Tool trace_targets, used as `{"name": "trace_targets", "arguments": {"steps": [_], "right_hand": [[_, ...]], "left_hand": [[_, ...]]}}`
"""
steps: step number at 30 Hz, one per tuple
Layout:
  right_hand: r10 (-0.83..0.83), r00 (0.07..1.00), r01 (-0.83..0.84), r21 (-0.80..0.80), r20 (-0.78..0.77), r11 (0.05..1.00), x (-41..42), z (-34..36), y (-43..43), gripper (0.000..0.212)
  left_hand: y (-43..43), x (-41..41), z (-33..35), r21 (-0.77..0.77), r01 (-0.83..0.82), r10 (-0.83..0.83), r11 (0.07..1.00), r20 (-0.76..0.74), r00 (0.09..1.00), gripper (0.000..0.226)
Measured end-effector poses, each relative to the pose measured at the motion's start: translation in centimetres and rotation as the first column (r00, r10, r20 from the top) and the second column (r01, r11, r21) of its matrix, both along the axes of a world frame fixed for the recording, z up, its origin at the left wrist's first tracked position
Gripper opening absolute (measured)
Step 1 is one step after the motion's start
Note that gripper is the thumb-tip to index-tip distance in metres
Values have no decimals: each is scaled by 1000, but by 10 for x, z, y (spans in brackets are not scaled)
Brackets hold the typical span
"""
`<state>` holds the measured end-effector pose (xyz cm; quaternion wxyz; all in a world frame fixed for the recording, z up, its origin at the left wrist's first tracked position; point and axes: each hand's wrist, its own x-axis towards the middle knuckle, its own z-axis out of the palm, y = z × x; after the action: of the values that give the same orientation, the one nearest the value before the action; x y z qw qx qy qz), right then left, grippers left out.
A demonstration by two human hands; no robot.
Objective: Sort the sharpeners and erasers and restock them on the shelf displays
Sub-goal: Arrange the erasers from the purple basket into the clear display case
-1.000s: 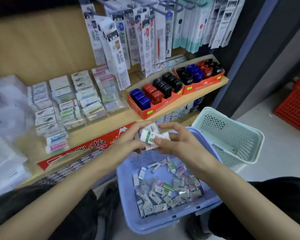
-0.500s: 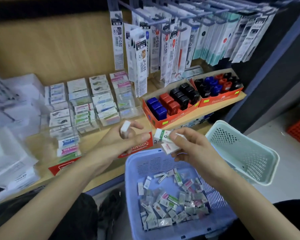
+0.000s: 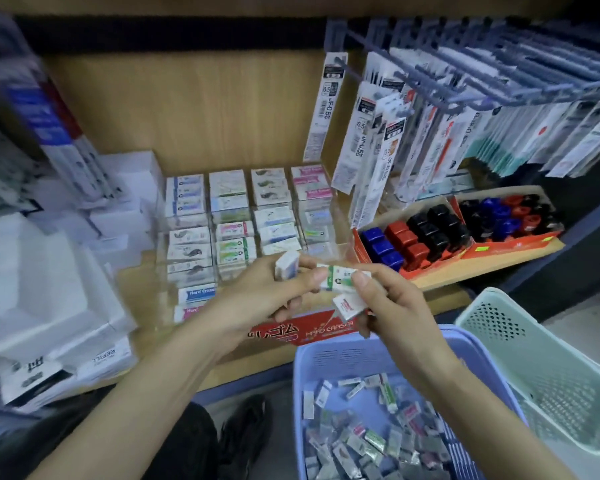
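Observation:
My left hand (image 3: 257, 303) holds a white eraser with a blue band (image 3: 286, 266) between its fingers, and its thumb touches a green-banded eraser (image 3: 336, 278). My right hand (image 3: 392, 306) pinches that green-banded eraser and a red-printed eraser (image 3: 349, 305) below it. Both hands hover in front of the clear eraser display (image 3: 246, 220) on the wooden shelf (image 3: 440, 275). A blue basket (image 3: 329, 358) below holds several loose wrapped erasers (image 3: 364, 441). Two orange trays of sharpeners (image 3: 413, 233) stand at the right of the shelf.
A pale green basket (image 3: 555, 375) stands right of the blue one. Hanging refill packs (image 3: 378, 140) drop from hooks above the sharpeners. White boxes (image 3: 49, 299) are stacked on the shelf's left. A red eraser label (image 3: 302, 329) runs along the shelf front. Dark shoes (image 3: 243, 434) are on the floor.
The view has shifted left and closer to the shelf. My left hand, holding its eraser, has come back next to my right hand and now touches the green-banded eraser.

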<state>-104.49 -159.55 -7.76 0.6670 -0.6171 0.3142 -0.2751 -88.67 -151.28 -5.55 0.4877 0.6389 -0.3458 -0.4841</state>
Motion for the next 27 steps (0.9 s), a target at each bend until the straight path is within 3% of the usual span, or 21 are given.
{"name": "trace_targets", "arguments": {"steps": [5,7,12,15,17,23,27], "right_hand": [[64,997,-67,-98,-33,993,37,8,5,35],[54,997,-58,-74,-47,996,47,4,6,26],[29,994,-29,-3,-103,1000,67,-6,4,6],[100,985,-122,-154,-143,981,82,0,3,29],[176,972,-213,-267,-157,940,92,8,6,33],[463,867,-497,-235,-185,835,101,25,4,45],[455,852,-508,-204,-259,837,103,23,1,36]], "left_hand": [[11,30,5,-15,-115,115,993,22,993,14],[15,42,5,-37,-195,196,980,27,980,9],[23,69,7,-47,-240,244,970,117,963,22],[23,77,4,-36,-251,254,967,165,953,26],[23,79,2,-23,-260,260,965,157,953,32],[26,91,1,37,-264,255,964,155,954,52],[28,90,3,98,-206,192,974,137,972,60]]}}
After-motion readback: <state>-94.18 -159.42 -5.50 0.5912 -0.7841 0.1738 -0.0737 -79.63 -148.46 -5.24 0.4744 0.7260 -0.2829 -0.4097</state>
